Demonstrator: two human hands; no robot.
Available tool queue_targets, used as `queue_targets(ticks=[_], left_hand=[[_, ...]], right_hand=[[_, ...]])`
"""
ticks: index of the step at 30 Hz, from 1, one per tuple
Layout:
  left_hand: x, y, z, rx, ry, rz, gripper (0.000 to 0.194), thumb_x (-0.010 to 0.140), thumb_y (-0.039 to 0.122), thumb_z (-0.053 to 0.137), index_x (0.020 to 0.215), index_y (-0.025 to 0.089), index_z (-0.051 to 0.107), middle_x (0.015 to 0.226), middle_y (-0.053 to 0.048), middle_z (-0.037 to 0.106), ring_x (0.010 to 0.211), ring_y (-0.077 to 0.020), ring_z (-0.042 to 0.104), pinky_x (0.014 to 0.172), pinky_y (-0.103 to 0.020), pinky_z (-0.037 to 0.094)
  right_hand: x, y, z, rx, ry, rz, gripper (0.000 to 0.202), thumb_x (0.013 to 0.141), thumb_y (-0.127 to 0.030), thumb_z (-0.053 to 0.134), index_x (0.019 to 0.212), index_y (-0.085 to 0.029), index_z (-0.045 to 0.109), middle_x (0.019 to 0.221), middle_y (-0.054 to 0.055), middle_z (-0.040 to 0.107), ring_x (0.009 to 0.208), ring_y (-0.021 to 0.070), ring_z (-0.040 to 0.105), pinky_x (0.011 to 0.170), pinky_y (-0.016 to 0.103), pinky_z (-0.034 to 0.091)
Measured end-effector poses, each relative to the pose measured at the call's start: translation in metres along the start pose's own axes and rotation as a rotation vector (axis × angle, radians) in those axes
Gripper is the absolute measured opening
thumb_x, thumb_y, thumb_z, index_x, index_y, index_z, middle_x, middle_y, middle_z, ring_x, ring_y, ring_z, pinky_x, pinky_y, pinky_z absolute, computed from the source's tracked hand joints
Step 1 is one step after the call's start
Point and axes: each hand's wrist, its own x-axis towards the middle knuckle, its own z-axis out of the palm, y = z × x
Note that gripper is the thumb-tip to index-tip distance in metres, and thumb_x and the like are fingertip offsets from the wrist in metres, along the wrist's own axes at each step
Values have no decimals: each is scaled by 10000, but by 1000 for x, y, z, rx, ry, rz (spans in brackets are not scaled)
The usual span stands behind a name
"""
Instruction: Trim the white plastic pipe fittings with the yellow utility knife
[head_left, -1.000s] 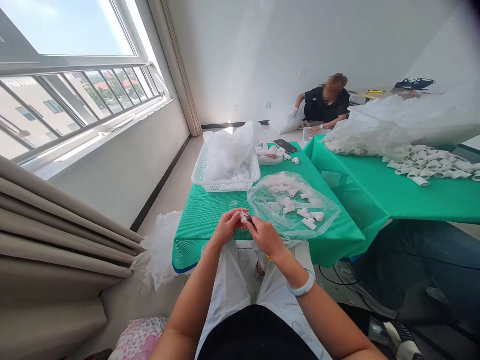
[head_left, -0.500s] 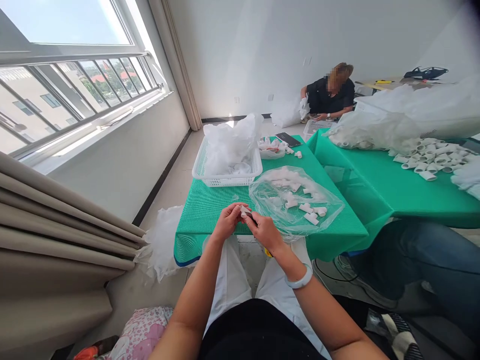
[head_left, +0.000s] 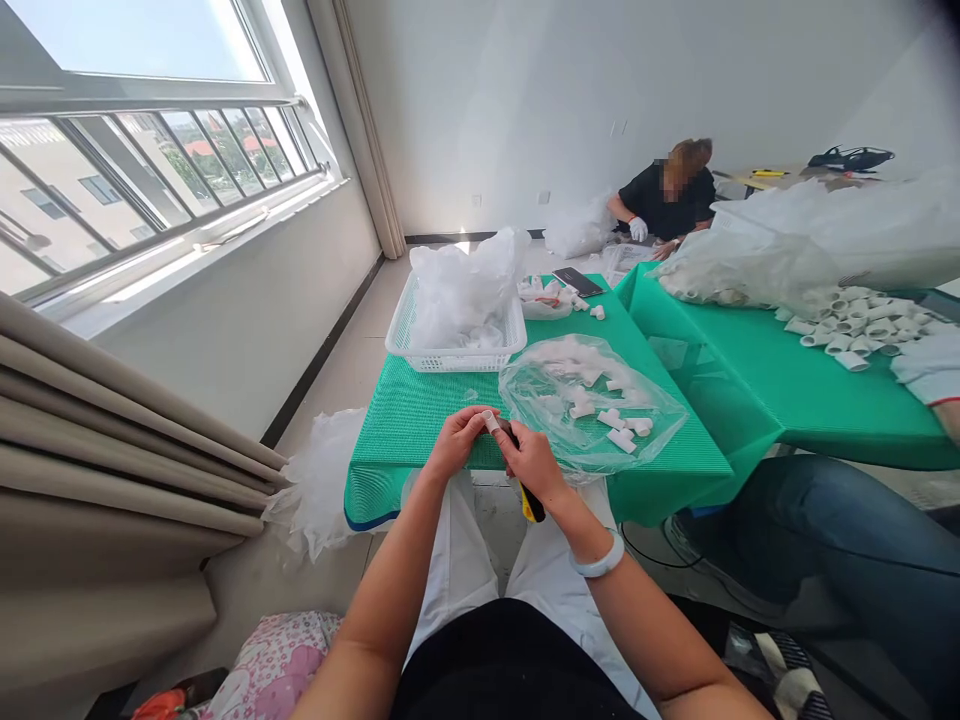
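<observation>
My left hand (head_left: pixel 453 443) is closed on a small white plastic pipe fitting (head_left: pixel 490 421) over the near edge of the green-covered table (head_left: pixel 420 410). Wrapped in my right hand (head_left: pixel 535 466) is a utility knife, its black and yellow handle (head_left: pixel 533 503) sticking out below the palm. The knife's front end lies beside the fitting, and its blade is too small to make out. My right thumb touches the fitting. Just right of my hands, a clear plastic bag (head_left: pixel 517 385) lies spread with several white tee fittings (head_left: pixel 621 440) in it.
A white basket (head_left: pixel 457 362) full of plastic film stands behind my hands. More fittings (head_left: pixel 555 298) and a dark flat device (head_left: pixel 577 281) lie beyond the bag. On the right table are a heap of fittings (head_left: pixel 862 325) and a co-worker's gloved hand (head_left: pixel 930 365). Another person (head_left: pixel 667 195) sits by the wall.
My right hand has tilted, so more of the knife's handle shows, and the fitting has turned between my fingers. A co-worker's gloved hand and sleeve have come further in at right; the far person has shifted.
</observation>
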Motion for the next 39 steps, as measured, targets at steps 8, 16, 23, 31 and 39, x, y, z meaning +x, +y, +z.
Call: queue_targets(ticks=[8,16,23,31,39], left_hand=[[-2,3,1,-32,-21,-79,428,679,408,721,1003,131,685,683,-13,615,563,-71,476,529,-202,346],[-7,12,-2,-156,-150,-93,439,640,324,764,1041,159,693,1003,-99,680,582,-76,537,558,-221,390],[-1,1,-3,-69,-110,-103,414,688,438,705,934,105,725,621,-28,621,539,-82,488,551,-224,392],[0,-4,-6,-44,-94,-80,481,680,503,685,928,94,725,618,-40,618,552,-100,490,560,-234,399],[-1,-2,-5,-63,-87,-87,490,677,528,675,913,101,728,662,-53,642,561,-104,484,552,-237,389]], right_hand=[[0,-1,-1,18,54,24,317,817,-446,461,604,-241,346,448,-49,439,397,132,463,444,263,336],[-1,-4,-10,183,-137,135,296,840,-478,417,675,-233,423,480,-43,487,364,137,498,415,265,360],[6,-4,-22,-396,-108,-128,268,865,-411,441,679,-220,459,580,17,558,546,180,546,478,268,256],[3,-6,-25,-451,-173,-207,309,900,-376,398,663,-211,509,545,5,554,496,142,509,479,257,251],[7,-1,-24,-396,-156,-224,385,884,-497,395,626,-221,471,522,6,529,469,145,484,462,265,229]])
